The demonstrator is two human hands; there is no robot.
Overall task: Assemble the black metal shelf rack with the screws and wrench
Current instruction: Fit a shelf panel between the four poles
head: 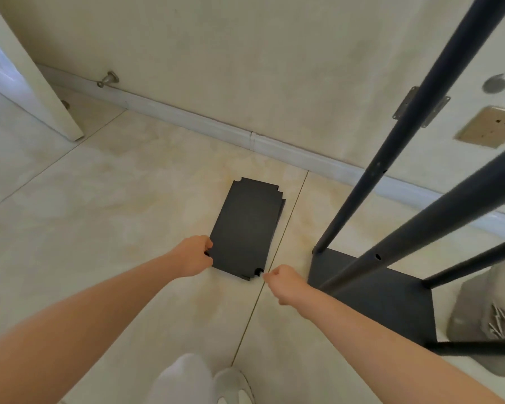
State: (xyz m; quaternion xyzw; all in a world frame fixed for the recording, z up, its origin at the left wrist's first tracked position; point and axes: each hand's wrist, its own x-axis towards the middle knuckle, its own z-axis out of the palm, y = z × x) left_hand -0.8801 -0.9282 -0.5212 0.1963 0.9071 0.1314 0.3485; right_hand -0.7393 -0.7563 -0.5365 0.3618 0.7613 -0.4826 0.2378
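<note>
A stack of flat black shelf panels with notched corners lies on the tiled floor ahead of me. My left hand grips the near left corner of the top panel. My right hand is curled into a loose fist just beside the near right corner; whether it touches the panel I cannot tell. To the right stands the partly built rack: a black base shelf on the floor with several long black poles rising from its corners.
A cream wall with a white baseboard runs behind the panels. A door edge and a doorstop are at far left. A grey cap lies right of the rack. My white-shoed foot is at the bottom.
</note>
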